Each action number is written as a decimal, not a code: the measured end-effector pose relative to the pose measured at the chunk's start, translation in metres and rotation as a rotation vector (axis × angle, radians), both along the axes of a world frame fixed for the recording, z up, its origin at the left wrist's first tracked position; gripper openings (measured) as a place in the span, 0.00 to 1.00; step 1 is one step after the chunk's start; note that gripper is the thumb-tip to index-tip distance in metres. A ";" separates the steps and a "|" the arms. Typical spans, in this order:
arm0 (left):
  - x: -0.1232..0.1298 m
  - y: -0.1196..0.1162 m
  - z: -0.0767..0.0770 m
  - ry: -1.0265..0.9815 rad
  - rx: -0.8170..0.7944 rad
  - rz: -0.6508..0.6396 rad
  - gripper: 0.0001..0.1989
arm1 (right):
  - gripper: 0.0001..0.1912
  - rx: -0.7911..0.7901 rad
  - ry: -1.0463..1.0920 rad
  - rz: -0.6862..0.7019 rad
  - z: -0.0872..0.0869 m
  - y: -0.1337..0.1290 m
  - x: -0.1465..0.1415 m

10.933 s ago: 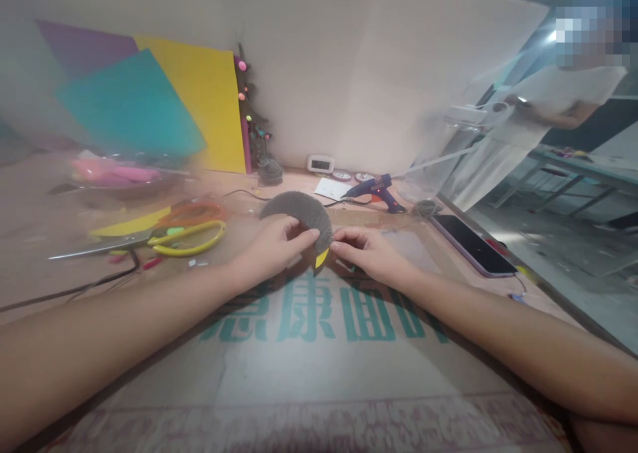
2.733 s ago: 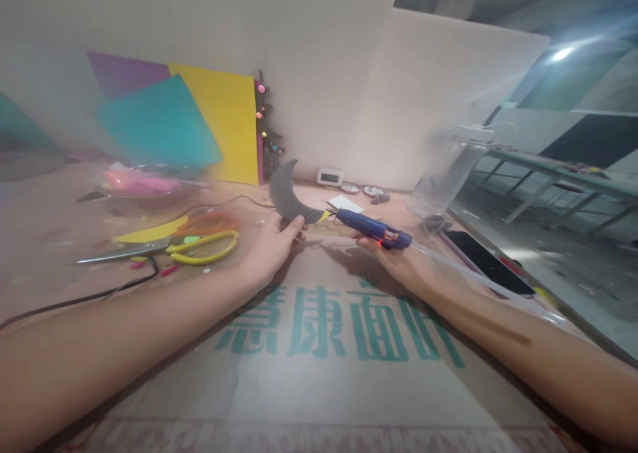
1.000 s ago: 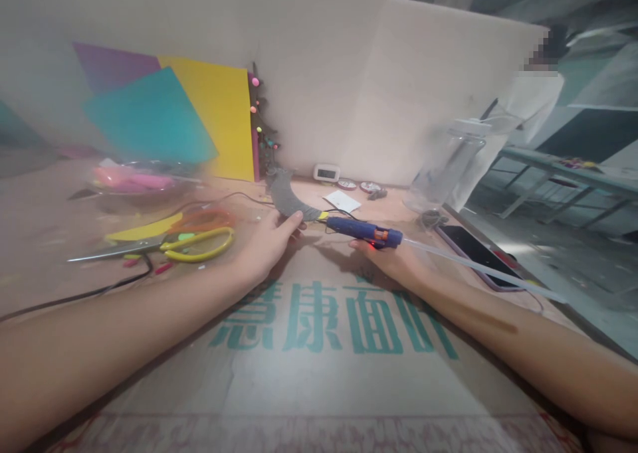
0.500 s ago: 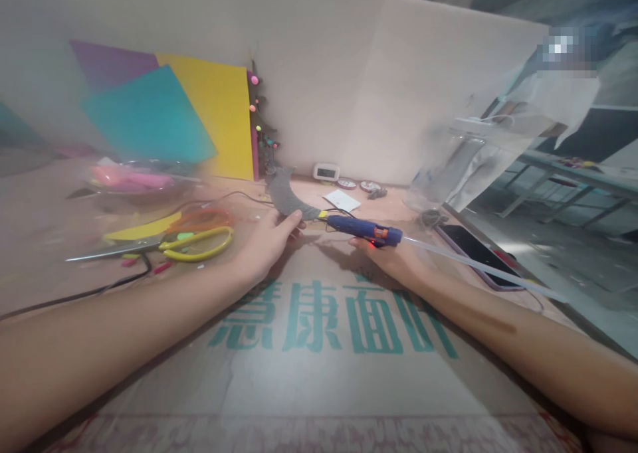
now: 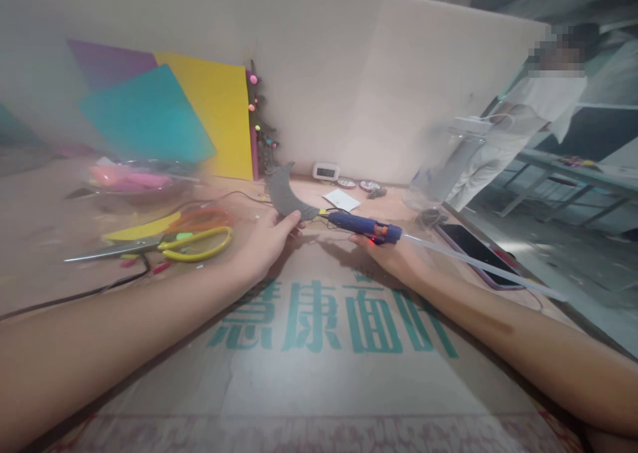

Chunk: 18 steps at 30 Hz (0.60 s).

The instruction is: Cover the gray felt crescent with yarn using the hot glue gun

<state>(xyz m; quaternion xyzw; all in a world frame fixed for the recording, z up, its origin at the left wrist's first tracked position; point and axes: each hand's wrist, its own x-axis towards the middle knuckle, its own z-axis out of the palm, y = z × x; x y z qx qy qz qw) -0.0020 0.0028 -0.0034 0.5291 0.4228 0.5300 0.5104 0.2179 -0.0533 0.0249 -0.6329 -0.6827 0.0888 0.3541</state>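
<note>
Now lifted, the blue plastic glue gun [image 5: 355,223] gripped by the right hand [image 5: 389,250] meets the yellow-tipped, fuzzy-looking grey crescent [image 5: 286,197] pinched in the left hand [image 5: 269,237], so gluing seems under way.

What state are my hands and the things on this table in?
Left hand: grip closed on gray crescent.
Right hand: wrapped around glue gun.
Glue gun: red light on.
Glue stick: jutting from the rear.
Yellow-handled scissors: lying down, blades apparently shut.
Phone: face up, screen dark.
White display unit: upright, reading illegible.
</note>
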 end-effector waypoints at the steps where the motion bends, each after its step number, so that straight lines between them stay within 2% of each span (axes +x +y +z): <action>1: 0.000 0.000 0.000 0.000 0.002 0.000 0.12 | 0.19 0.002 0.001 0.001 0.000 0.000 0.000; 10: 0.000 0.000 -0.001 0.013 0.003 -0.002 0.13 | 0.18 -0.001 -0.017 -0.012 0.005 0.000 -0.001; 18: -0.002 0.001 -0.002 0.063 0.025 -0.025 0.15 | 0.18 0.067 -0.007 0.041 -0.007 0.012 0.005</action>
